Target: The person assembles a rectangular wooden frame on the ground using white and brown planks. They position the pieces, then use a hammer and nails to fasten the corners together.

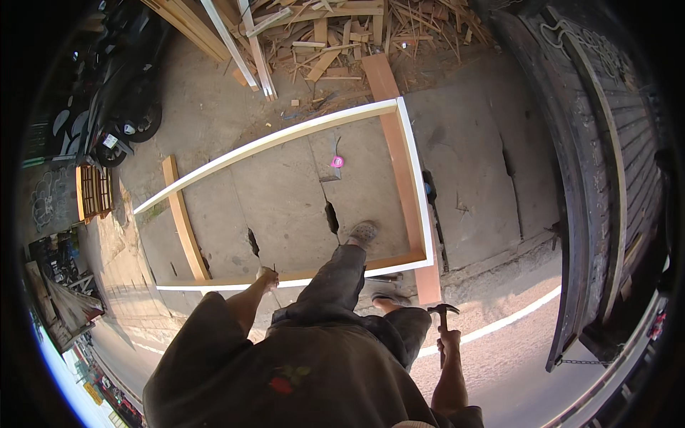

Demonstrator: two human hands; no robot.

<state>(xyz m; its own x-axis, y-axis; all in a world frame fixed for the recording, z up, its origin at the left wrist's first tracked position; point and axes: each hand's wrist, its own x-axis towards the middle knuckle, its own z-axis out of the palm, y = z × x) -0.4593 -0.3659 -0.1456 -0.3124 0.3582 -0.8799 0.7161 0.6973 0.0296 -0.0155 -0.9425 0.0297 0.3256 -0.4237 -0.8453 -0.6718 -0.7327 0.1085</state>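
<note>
A large white-edged wooden frame (285, 129) lies on the ground before me, one foot inside it and the other outside. My right hand (449, 340) grips a claw hammer (444, 309) by its handle, held up outside the near right corner. At the frame's near rail, my left hand (267, 278) is closed, with a thin tip poking up from its fingers; it is too small to name. Inside the frame rest a pink tape measure (337, 162) and a dark metal square (330, 178).
A plank (185, 225) runs beneath the frame's left end, a reddish board (392, 139) beneath its right. Wood offcuts (335, 53) are heaped at the far side, near leaning white-edged lengths (257, 53). A motorcycle (118, 139) stands far left; a dark slatted structure (592, 157) flanks the right.
</note>
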